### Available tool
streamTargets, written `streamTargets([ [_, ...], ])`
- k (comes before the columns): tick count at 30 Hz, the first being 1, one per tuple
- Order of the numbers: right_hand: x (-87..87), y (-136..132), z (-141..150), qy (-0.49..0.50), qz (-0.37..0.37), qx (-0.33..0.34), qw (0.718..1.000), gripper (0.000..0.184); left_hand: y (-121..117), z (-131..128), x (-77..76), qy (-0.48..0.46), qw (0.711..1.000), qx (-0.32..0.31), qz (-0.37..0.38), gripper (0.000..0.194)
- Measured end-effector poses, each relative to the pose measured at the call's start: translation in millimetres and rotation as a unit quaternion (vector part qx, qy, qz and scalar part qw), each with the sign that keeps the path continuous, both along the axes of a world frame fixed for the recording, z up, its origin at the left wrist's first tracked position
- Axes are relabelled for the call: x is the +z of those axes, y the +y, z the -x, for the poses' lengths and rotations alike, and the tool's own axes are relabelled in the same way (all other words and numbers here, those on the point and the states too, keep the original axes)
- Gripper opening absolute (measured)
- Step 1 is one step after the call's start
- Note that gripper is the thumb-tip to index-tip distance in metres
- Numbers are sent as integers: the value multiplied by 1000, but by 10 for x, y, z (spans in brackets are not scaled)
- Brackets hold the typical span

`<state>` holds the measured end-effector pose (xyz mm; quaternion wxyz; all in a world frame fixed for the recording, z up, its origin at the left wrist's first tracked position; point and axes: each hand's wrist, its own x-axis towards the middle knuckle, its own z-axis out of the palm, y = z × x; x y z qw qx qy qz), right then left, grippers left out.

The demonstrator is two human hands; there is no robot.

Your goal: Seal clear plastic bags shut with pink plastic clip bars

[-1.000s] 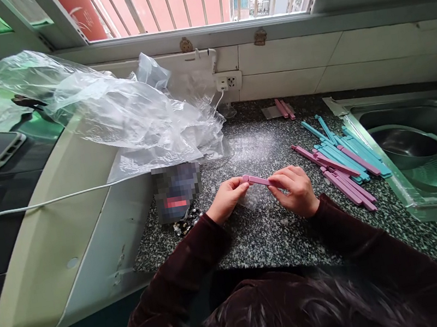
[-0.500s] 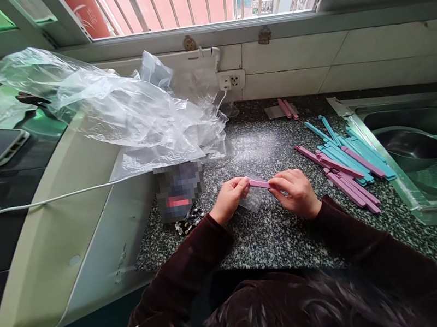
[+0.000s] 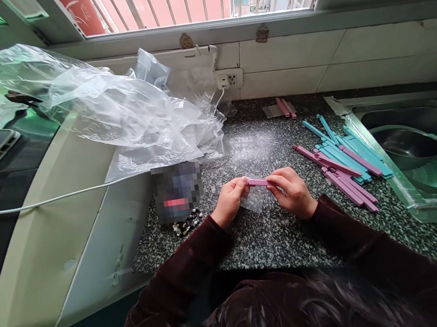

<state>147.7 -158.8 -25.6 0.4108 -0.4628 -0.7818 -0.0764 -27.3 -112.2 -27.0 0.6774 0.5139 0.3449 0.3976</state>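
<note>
Since a second ago the pink clip (image 3: 257,182) has swung nearer to level, its far left end has slipped out of sight behind the fingers of the left hand (image 3: 229,201), and more of the small clear bag (image 3: 253,202) shows below it. Across my feed runs a speckled black-and-white counter (image 3: 284,241), with a pale appliance (image 3: 42,257) to its left. I see a big crumpled sheet of clear plastic (image 3: 122,107) draped from the appliance onto the counter, and a metal sink (image 3: 408,194) at the right, holding a dark pan (image 3: 406,142). Beside the sink lies a loose heap of turquoise clips (image 3: 361,146) and pink clips (image 3: 342,186), some crossing over others. Both hands are over the middle of the counter: I have the left thumb and fingers pinched on one end of the pink clip, and those of the right hand (image 3: 293,193) pinched on the other. From here I can't tell whether the bag is caught in the clip or just lies beneath. As for the clip, its showing part is a short, slim, straight bar, smooth-looking, plain mauve-pink and paler along the top.
</note>
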Motion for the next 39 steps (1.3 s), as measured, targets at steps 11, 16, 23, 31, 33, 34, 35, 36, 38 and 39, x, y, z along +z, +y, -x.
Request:
streamTargets([
  [11,3,3,-3,9,-6,16,1000,15,-15,-38,-76,-46,997,25,54,44],
  [16,6,-2,-3,10,-2,14,1000,14,-23,-44,-54,-41,996,31,69,46],
  [23,34,-16,-6,8,3,12,1000,15,-28,-45,-19,-57,994,22,89,45],
  [31,48,-15,-5,9,-11,21,1000,16,-28,-61,0,-85,989,28,119,45],
  [33,50,-13,-6,9,-9,19,1000,16,-28,-61,2,-78,989,29,119,45],
  [34,50,-11,-7,10,-6,18,1000,15,-27,-60,-1,-74,990,29,118,45],
  [35,50,-10,-8,12,-3,17,1000,15,-27,-60,-5,-71,990,29,115,45],
  [36,49,-8,-9,15,-1,18,1000,15,-26,-59,-11,-70,991,28,111,45],
  [38,47,-4,-12,22,-1,21,1000,15,-25,-57,-24,-71,992,25,103,45],
  [39,46,-3,-12,24,-1,21,999,15,-25,-56,-29,-71,992,24,100,45],
])
